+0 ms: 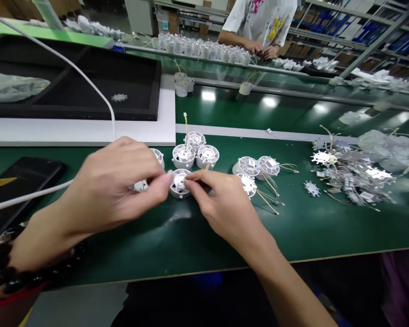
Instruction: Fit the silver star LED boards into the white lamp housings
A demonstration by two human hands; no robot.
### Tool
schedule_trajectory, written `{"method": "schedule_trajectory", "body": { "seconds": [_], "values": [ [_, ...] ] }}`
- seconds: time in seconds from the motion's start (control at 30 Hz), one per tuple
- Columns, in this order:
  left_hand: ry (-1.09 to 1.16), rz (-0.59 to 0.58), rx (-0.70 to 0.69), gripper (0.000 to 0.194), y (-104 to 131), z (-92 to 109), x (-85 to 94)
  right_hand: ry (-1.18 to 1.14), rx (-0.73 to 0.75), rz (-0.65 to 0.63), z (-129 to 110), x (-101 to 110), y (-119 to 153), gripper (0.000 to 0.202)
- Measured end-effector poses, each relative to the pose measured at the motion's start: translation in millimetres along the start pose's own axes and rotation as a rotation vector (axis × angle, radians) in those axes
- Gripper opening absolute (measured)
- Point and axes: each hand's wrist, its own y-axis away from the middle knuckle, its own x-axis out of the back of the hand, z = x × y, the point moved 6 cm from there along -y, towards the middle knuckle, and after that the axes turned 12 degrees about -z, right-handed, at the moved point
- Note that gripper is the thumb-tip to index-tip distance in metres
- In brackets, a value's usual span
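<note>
The round white plastic housing you are working on stands upright on the green bench, between your two hands, with a pale plate inside it. Your right hand has thumb and forefinger drawn together at its right rim; you cannot tell what, if anything, they pinch. Your left hand is curled, its thumb tip beside the left rim and near the forefinger; whether it grips something cannot be told. Just behind stand three spoked housings, one with a yellow wire rising to a white connector. To their right, three more housings hold silvery plates, their wires trailing over the bench. Farther right lies a heap of star-shaped plates with wires, next to clear plastic bags. On your left, a black tray contains a clear bag and one star-shaped plate. Across from you, rows of white housings stand near a co-worker.
</note>
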Motion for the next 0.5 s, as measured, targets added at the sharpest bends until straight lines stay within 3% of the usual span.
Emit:
{"method": "schedule_trajectory", "body": {
  "seconds": [0.07, 0.17, 0.23, 0.33, 0.4, 0.5],
  "values": [
    [-0.018, -0.106, -0.025, 0.016, -2.1, 4.5, -18.1, -0.176, -0.035, 0.092, 9.2, 6.6, 22.5, 0.017],
    [0.043, -0.223, -0.132, 0.031, 1.0, 19.5, -49.1, -0.377, -0.136, 0.146, 19.6, 6.8, 52.1, 0.014],
    [0.077, -0.272, -0.166, 0.029, 2.5, 28.0, -64.2, -0.446, -0.177, 0.211, 23.6, 5.3, 66.8, 0.012],
    [0.116, -0.289, -0.143, 0.035, 0.8, 33.4, -71.7, -0.500, -0.273, 0.273, 33.6, -2.6, 83.2, 0.014],
    [0.111, -0.290, -0.114, 0.042, 0.2, 34.5, -71.8, -0.589, -0.398, 0.245, 43.8, -13.4, 91.7, 0.020],
    [0.086, -0.291, -0.130, 0.036, 6.2, 38.5, -75.3, -0.718, -0.562, 0.154, 51.0, -25.8, 102.0, 0.028]
  ]
}}
